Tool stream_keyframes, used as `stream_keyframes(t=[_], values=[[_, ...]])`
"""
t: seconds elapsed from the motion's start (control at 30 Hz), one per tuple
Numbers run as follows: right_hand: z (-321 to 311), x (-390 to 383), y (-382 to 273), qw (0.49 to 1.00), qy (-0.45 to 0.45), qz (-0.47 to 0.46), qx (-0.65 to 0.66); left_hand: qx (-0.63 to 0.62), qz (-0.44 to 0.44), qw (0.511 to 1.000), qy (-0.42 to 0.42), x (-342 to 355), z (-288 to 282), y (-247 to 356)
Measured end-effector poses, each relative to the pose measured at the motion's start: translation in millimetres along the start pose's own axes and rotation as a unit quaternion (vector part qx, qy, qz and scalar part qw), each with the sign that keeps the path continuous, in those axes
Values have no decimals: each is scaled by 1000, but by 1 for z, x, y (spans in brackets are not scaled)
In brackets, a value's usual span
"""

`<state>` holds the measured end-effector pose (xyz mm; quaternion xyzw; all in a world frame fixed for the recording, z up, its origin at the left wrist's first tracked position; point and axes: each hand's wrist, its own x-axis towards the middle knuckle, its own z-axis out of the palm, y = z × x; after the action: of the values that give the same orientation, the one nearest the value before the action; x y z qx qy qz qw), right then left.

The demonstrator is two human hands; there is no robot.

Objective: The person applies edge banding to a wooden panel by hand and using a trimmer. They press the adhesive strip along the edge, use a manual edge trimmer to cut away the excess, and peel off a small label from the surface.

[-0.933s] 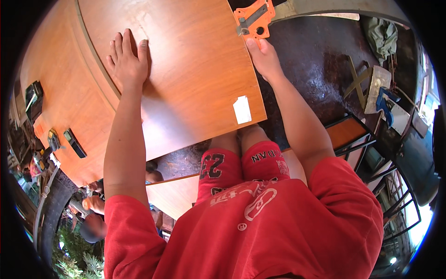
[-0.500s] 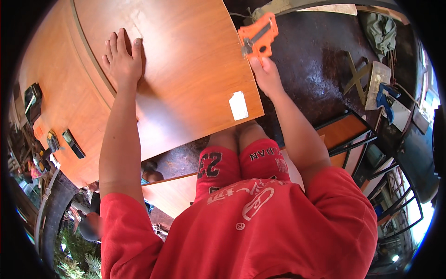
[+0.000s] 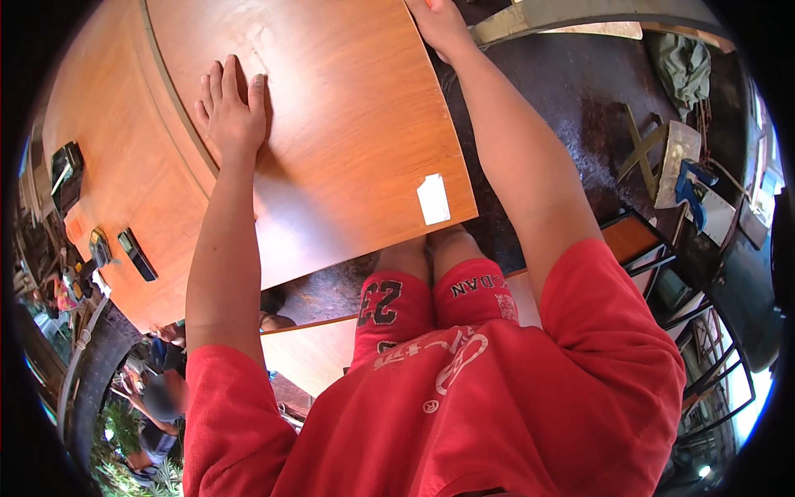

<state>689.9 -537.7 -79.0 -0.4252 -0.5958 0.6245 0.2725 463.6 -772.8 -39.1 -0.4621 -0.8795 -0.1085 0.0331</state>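
My left hand (image 3: pixel 232 116) lies spread and flat on the orange-brown wooden panel (image 3: pixel 348 141), just right of a narrow curved-looking strip (image 3: pixel 178 99) running along it. My right hand (image 3: pixel 445 29) is at the panel's far right edge, closed on an orange tool (image 3: pixel 431 3), which is mostly cut off by the top of the picture. A white sticker (image 3: pixel 432 199) is near the panel's near right corner.
At left are a black case (image 3: pixel 66 174), a yellow-black tool (image 3: pixel 99 246) and a black slim object (image 3: pixel 137 253). A person (image 3: pixel 161 414) is at lower left. Another pale board (image 3: pixel 306 356) lies below. Metal frames (image 3: pixel 704 348) and a blue tool (image 3: pixel 691 195) are at right.
My right hand first slid a little toward me with the orange tool, then moved forward along the edge, taking the tool mostly out of view. My left hand stays flat on the panel.
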Motion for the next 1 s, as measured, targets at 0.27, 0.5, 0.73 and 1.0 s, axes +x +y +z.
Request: stream_keyframes(t=[0.27, 0.5, 0.73, 1.0], values=[[-15, -58, 4, 999, -31, 17, -25, -3, 6, 1000, 14, -1, 2, -5], [-34, -100, 25, 992, -8, 44, -117, 3, 9, 1000, 12, 0, 3, -3], [-36, -131, 9, 996, 2, 41, -78, -4, 9, 1000, 12, 0, 4, -4], [-45, -141, 18, 988, -31, 87, -123, -9, 14, 1000, 18, 0, 5, -6]])
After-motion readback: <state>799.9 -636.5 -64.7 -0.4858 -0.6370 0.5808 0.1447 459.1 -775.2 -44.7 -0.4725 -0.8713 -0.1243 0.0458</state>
